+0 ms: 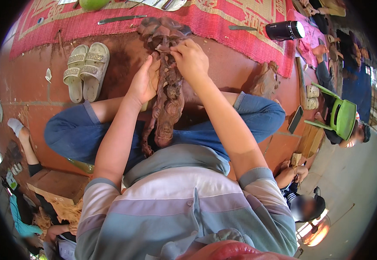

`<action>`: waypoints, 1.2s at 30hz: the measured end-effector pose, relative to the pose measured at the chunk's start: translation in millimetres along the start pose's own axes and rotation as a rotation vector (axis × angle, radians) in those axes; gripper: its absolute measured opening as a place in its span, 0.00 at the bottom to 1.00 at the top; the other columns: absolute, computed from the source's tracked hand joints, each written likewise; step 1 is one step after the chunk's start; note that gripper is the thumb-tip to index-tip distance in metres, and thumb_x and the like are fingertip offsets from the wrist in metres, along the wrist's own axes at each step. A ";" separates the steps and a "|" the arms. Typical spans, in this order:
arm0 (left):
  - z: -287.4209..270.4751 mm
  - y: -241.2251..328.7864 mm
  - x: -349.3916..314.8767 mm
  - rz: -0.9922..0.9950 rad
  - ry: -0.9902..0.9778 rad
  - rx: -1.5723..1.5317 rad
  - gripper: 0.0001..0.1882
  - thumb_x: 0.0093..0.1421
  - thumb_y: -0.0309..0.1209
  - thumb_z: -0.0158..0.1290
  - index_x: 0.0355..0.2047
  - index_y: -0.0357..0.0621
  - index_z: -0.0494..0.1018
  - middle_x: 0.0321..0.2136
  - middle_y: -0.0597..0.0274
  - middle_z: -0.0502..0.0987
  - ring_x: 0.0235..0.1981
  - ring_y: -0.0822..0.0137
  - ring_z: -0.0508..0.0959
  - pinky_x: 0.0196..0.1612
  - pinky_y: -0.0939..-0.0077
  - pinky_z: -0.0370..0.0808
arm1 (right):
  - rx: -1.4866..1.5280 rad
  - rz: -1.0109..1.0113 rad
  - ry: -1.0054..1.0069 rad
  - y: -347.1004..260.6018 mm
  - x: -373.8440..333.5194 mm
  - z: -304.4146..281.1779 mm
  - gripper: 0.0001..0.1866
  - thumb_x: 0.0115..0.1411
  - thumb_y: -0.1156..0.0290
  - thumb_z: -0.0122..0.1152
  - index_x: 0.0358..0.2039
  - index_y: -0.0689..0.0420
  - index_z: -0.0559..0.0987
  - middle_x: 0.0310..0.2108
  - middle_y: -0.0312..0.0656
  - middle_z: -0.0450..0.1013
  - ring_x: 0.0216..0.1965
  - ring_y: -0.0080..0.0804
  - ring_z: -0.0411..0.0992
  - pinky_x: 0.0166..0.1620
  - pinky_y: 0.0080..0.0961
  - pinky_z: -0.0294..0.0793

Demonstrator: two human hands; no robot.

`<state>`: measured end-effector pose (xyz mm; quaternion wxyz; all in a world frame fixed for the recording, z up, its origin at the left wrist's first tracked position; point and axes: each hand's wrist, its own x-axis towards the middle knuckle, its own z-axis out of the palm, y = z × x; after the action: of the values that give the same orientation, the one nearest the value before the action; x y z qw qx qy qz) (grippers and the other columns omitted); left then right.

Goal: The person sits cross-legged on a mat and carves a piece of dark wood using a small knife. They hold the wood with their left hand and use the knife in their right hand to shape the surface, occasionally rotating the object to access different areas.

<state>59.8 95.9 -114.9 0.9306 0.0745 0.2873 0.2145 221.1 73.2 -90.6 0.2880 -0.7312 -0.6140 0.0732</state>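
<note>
Item: your reddish-brown carving (170,93), apparently wood, lies lengthwise between your crossed legs. Its rounded lower end rests in your lap, near your shirt (166,203); its broad, knobbed head (164,31) reaches the near edge of the red mat (214,34), over the tiled floor (225,65).

Grip: your right hand (191,60) has thumb and fingertips drawn together on the narrow neck just below the head. Whether a scrap is pinched between them cannot be told. Your left hand (146,80) is cupped along the left side, thumb up by the neck; its fingers are partly hidden, so you cannot be certified as clasping there.

Handling, as judged: expect the piece to be stiff and fairly heavy, with weight at both ends. The relief should give your fingers purchase, though any dust could make smoother swells slick. Treat the slender strand (147,138) down the left side and the thin neck as the fragile points.

Recommended hold: one palm under the thick lower body, the other beneath the head. Do not lift by the strand, nor lever on the neck alone.
</note>
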 end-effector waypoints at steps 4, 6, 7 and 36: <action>0.1 1.3 -3.8 0.009 -0.012 -0.018 0.34 0.66 0.54 0.35 0.60 0.39 0.58 0.52 0.54 0.71 0.53 0.62 0.71 0.58 0.66 0.64 | 0.004 -0.070 -0.095 10.4 -9.1 -16.3 0.06 0.52 0.65 0.62 0.30 0.50 0.82 0.33 0.36 0.73 0.37 0.37 0.73 0.38 0.30 0.72; -4.3 0.4 -3.1 -0.003 -0.018 -0.028 0.34 0.66 0.54 0.36 0.60 0.39 0.58 0.53 0.54 0.71 0.53 0.62 0.71 0.58 0.66 0.64 | 0.028 -0.041 -0.150 26.4 -23.8 -40.8 0.06 0.51 0.66 0.63 0.30 0.50 0.83 0.31 0.37 0.74 0.35 0.37 0.73 0.37 0.30 0.73; -5.9 -0.4 -3.9 -0.015 -0.020 -0.031 0.34 0.65 0.55 0.36 0.60 0.39 0.59 0.53 0.54 0.71 0.53 0.63 0.71 0.58 0.66 0.64 | 0.000 0.014 -0.222 33.8 -31.1 -55.1 0.06 0.51 0.66 0.64 0.30 0.50 0.83 0.31 0.37 0.74 0.34 0.37 0.74 0.36 0.29 0.73; 5.6 3.2 -4.7 -0.023 0.020 0.006 0.35 0.64 0.56 0.38 0.58 0.38 0.62 0.51 0.56 0.71 0.52 0.63 0.71 0.56 0.67 0.66 | 0.038 0.045 -0.143 7.1 14.3 -4.1 0.07 0.52 0.64 0.62 0.27 0.53 0.81 0.32 0.39 0.72 0.34 0.40 0.73 0.37 0.34 0.72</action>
<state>58.3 96.6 -107.1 0.9299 0.0717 0.2980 0.2035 232.4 84.7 -87.3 0.2553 -0.7323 -0.6149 0.1433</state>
